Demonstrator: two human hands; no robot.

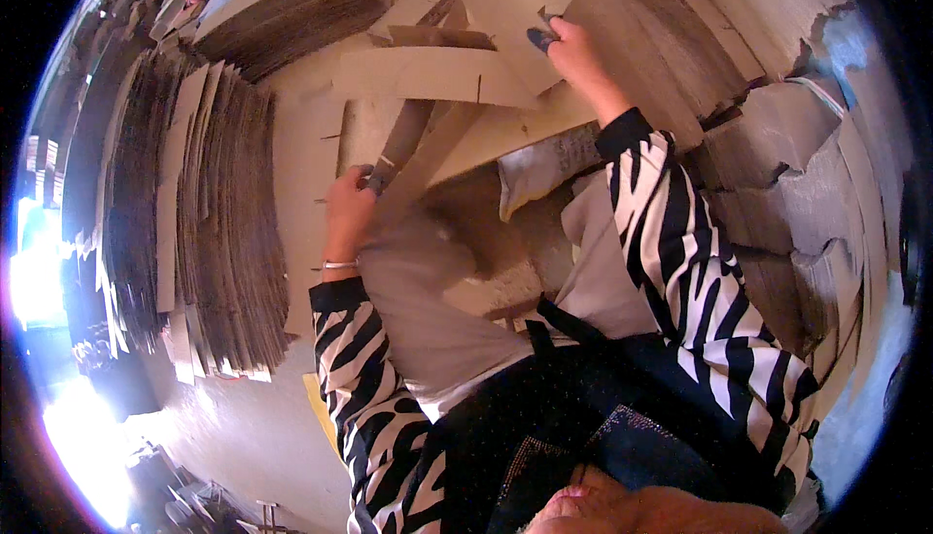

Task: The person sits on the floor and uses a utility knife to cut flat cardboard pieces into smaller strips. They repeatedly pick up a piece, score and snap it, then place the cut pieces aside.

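My left hand point(352, 208) is closed at the near left edge of the work surface, dark covers on its fingertips. Its fingers grip the end of a narrow brown cardboard strip point(406, 137) that slants away from me. Further off and to the right, my right hand point(581, 60) reaches over the surface beside a stack of cardboard sheets point(637, 34). Dark covers show on its fingers too, which are bent together; what they hold, if anything, cannot be made out. Between the hands lies a wide pale cardboard strip point(428, 75) with a slit cut in it.
A tall row of cardboard pieces point(219, 213) stands at the left. Another cardboard stack point(301, 14) lies at the far left. Wrapped bundles point(777, 136) are piled at the right. A printed plastic bag point(544, 174) hangs below the surface's near edge, above my lap.
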